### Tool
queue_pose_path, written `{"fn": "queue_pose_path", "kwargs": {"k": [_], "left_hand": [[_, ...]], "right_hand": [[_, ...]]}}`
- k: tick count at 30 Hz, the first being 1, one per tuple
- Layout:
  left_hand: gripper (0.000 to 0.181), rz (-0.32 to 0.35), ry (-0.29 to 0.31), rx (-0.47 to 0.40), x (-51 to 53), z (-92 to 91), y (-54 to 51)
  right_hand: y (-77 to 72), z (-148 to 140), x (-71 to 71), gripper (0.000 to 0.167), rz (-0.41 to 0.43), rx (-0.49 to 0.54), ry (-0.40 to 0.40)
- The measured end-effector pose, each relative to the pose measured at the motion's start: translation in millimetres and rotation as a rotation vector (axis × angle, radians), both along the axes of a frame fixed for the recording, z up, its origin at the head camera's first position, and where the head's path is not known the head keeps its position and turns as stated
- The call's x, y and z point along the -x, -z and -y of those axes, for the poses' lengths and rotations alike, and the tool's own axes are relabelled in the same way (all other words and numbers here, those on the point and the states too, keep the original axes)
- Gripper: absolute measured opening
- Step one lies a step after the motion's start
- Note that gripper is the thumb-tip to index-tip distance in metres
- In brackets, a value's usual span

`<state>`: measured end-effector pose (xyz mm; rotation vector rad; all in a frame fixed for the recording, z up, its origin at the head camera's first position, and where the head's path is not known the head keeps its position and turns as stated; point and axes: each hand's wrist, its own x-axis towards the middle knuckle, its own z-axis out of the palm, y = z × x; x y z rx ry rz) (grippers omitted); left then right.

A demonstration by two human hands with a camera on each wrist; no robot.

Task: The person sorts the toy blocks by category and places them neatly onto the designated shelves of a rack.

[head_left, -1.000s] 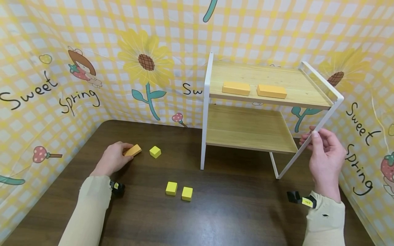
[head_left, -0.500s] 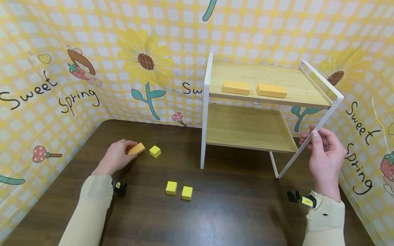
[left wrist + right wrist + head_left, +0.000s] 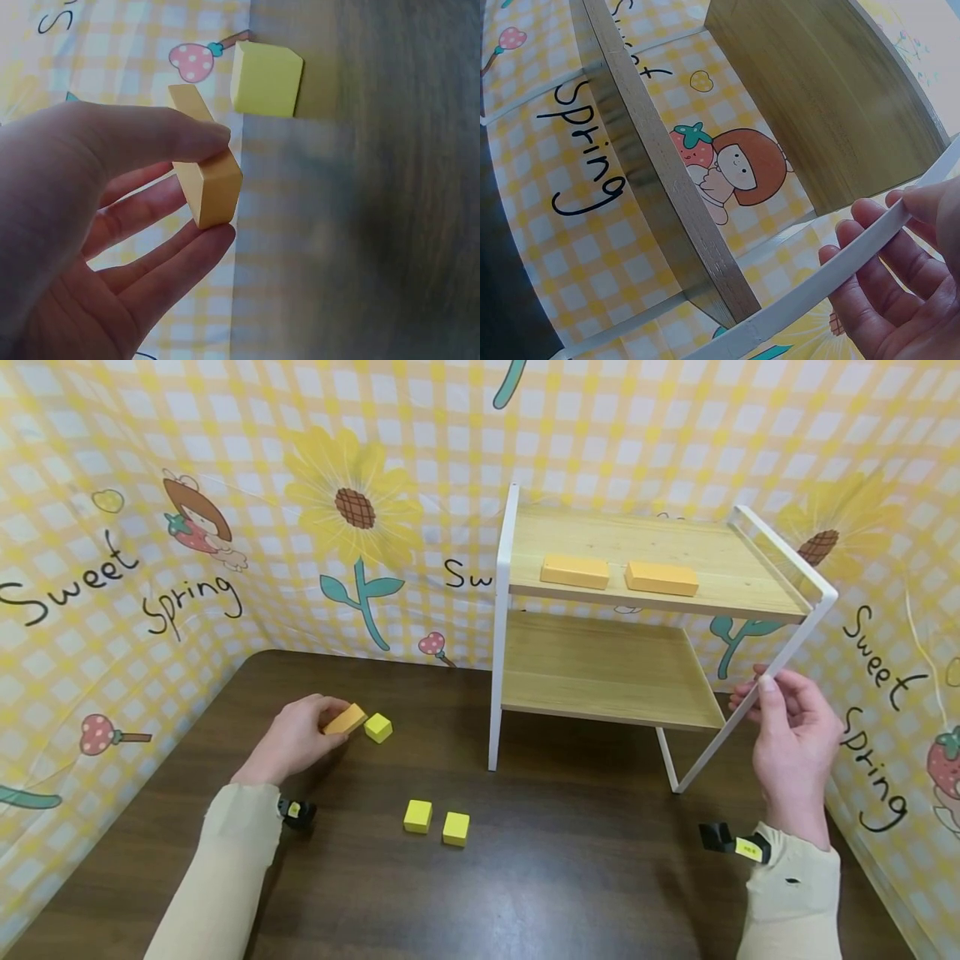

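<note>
The left hand's (image 3: 298, 737) grip is closed to the block's (image 3: 347, 720) width, thumb and fingers pinching it just beside a yellow cube (image 3: 378, 728); whether it touches the table (image 3: 360, 893) is unclear. The right hand's (image 3: 798, 747) grip loosely holds the rack's white frame (image 3: 797, 645), which partly hides its fingers.

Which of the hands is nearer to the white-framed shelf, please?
Right: the right hand grips its white frame; the left hand is apart, left of the shelf.
</note>
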<state>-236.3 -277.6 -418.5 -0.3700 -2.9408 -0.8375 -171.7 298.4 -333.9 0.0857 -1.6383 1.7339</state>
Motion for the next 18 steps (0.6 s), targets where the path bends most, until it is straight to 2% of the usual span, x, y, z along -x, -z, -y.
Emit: {"fn": "queue_pose_path", "kwargs": {"k": [11, 18], "left_hand": [[0.046, -0.038, 0.055, 0.001, -4.2, -16.3, -8.1], [0.037, -0.024, 0.051, -0.013, -6.6, -26.6, -14.7]], "right_hand": [[0.9, -0.7, 0.7, 0.025, 0.012, -0.005, 0.008], [0.5, -0.3, 0.2, 0.025, 0.008, -0.013, 0.009]]}}
